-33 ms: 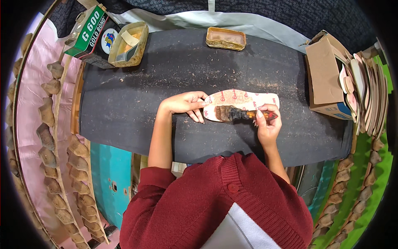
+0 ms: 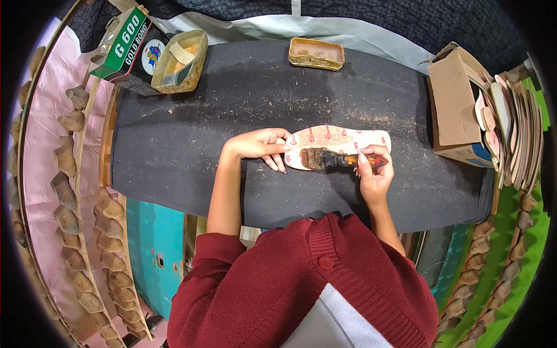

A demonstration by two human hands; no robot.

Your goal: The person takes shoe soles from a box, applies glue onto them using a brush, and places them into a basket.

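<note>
A pale insole (image 2: 333, 138) with red printing lies across the dark table in front of me. My left hand (image 2: 261, 146) holds its rounded left end, thumb on the edge and the other fingers bent beside it. In my right hand (image 2: 375, 174) is a flat brush (image 2: 332, 159), pinched by its worn, stained handle between thumb and fingers. The brush lies almost level over the insole's near side, its dark, caked bristles pointing left and apparently touching the surface. Part of the handle is covered by my fingers.
At the back left stand a green and black metal can (image 2: 129, 55) and a yellowish tub (image 2: 196, 66) with scraps inside. A shallow tray (image 2: 316, 55) sits at the far edge. On the right, a cardboard box (image 2: 455, 95) adjoins stacked insoles (image 2: 525, 127). Wooden racks of shoe lasts (image 2: 67, 191) flank the table.
</note>
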